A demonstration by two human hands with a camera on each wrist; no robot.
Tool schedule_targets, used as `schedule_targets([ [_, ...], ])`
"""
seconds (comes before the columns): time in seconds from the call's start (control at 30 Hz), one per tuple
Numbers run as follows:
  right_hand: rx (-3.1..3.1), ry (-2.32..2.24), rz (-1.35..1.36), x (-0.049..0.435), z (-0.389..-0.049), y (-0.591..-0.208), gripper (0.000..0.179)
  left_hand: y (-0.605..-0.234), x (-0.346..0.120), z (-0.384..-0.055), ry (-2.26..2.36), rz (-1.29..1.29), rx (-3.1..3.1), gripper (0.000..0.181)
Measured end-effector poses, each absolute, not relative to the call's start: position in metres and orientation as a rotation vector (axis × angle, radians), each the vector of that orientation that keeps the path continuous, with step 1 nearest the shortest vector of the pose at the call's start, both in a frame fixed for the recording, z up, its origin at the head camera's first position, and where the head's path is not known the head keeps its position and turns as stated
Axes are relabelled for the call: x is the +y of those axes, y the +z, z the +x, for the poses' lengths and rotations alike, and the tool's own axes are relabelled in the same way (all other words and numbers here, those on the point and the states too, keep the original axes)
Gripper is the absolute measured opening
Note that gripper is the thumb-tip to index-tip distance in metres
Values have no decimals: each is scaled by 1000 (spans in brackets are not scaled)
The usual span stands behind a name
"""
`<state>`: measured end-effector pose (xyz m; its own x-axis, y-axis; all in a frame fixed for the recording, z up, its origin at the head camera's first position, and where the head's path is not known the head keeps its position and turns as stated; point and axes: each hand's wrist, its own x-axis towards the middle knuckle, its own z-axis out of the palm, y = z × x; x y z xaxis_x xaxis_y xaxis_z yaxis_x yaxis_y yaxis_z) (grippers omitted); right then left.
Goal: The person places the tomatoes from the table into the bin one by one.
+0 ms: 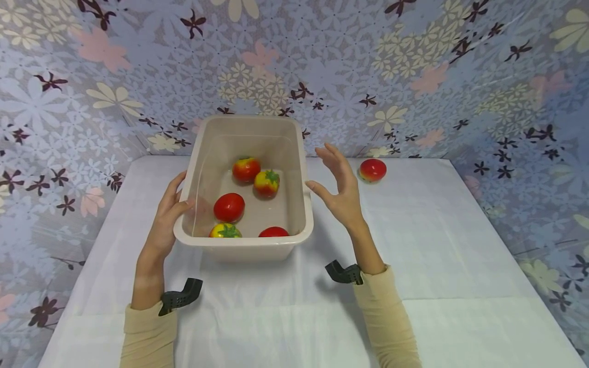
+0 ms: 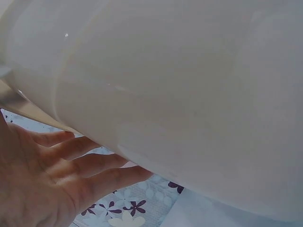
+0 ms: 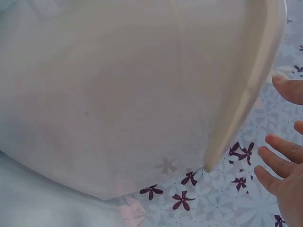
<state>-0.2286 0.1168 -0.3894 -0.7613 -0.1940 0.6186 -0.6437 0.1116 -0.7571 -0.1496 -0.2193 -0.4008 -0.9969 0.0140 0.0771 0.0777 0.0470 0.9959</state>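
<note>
A beige plastic tub (image 1: 250, 242) stands on the white-covered table with several red and yellow tomato-like fruits inside, some topped by green leaves. At its left side, my left hand (image 1: 161, 220) holds the rim, thumb over the edge and fingers along the outside. The left wrist view shows those fingers (image 2: 111, 177) stretched against the tub's outer wall. My right hand (image 1: 341, 191) is spread beside the right rim, thumb tip very near it and the other fingers apart. In the right wrist view a gap separates the fingers (image 3: 279, 165) from the rim.
Another red fruit (image 1: 372, 170) lies on the table (image 1: 442, 240) right of my right hand, by the back edge. Flower-patterned fabric (image 1: 340, 61) rises behind the table and along both sides. Each wrist carries a black camera mount (image 1: 181, 296).
</note>
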Motion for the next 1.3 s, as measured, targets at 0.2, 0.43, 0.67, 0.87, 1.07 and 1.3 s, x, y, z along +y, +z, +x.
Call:
schedule_targets([
  [0.2, -2008, 1680, 804, 120, -231, -389, 72, -400, -220, -150, -2148, -112, -2235, 61],
  [0.43, -1951, 1704, 800, 127, -233, -382, 69, -400, -219, -151, -2161, -131, -2227, 60],
  [0.67, -1894, 1714, 792, 135, -235, -378, 66, -399, -220, -151, -2144, -113, -2252, 59],
  [0.87, -1862, 1731, 772, 141, -245, -378, 63, -400, -221, -150, -2144, -106, -2250, 60],
  [1.07, -1839, 1748, 735, 152, -254, -379, 63, -401, -222, -151, -2130, -122, -2252, 59],
  [1.3, -1795, 1714, 684, 169, -267, -378, 62, -400, -223, -152, -2123, -118, -2257, 59],
])
